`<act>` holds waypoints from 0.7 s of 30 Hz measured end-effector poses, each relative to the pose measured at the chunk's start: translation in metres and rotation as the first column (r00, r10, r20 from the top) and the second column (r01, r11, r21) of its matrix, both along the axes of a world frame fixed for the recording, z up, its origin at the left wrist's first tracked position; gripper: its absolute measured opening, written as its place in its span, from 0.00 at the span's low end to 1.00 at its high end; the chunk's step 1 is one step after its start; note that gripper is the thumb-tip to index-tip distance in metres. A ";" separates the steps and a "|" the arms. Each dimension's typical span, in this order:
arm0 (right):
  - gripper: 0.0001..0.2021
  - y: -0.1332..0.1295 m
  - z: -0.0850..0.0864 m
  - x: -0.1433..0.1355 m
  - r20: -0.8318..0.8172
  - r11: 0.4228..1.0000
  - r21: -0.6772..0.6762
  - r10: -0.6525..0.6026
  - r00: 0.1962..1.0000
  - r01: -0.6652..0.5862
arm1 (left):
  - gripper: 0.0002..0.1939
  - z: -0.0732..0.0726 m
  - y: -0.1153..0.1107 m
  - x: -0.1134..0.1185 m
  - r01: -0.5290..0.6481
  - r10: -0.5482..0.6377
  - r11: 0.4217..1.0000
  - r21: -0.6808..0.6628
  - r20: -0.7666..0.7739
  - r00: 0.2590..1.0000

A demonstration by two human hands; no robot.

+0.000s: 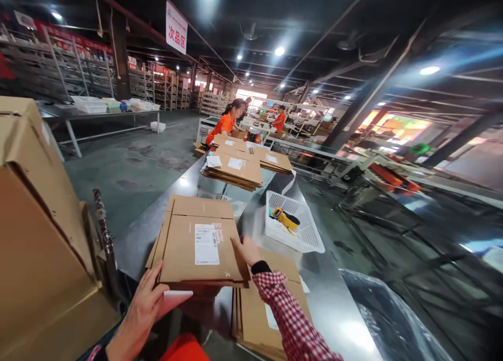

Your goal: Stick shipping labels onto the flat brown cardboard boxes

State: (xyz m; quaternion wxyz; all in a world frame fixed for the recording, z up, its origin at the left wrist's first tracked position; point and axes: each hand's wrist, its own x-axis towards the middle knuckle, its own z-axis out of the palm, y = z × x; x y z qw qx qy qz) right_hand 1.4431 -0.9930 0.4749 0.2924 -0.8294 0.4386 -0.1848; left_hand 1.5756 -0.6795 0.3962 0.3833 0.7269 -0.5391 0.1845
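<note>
Left hand (139, 306): narrow, holding a white slip (173, 299), fingertips at the near left edge of the labelled carton pile (181, 256). Right hand (249, 252): on the pile's right edge; how far closed cannot be told. Beneath its forearm, lower cartons (255, 308); beyond it, a basket (310, 235) containing a yellow tool (287, 219); farther, stacked cartons (247, 170), then a person (223, 128).

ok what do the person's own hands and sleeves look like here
Both hands are bare, with no gloves. The right hand comes out of a dark red and white checked sleeve with a black cuff. By the left hand, only a bit of dark cuff and checked cloth shows.
</note>
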 end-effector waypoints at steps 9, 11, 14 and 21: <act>0.26 0.013 -0.006 -0.062 0.427 0.905 0.401 -0.048 0.903 -0.142 | 0.18 -0.008 0.000 -0.013 -0.023 0.022 0.995 0.098 0.009 1.000; 0.24 0.018 -0.010 -0.051 0.474 0.911 0.389 -0.071 0.878 -0.136 | 0.18 0.000 0.004 -0.018 -0.036 0.038 0.998 0.049 -0.045 0.998; 0.19 0.020 -0.012 -0.023 0.508 0.930 0.352 -0.096 0.856 -0.105 | 0.17 0.011 0.006 -0.021 -0.042 0.049 0.998 0.056 -0.134 0.990; 0.17 0.004 0.014 -0.043 0.537 0.919 0.386 -0.155 0.829 -0.078 | 0.16 0.008 -0.010 -0.020 -0.076 0.089 0.987 0.145 -0.090 0.992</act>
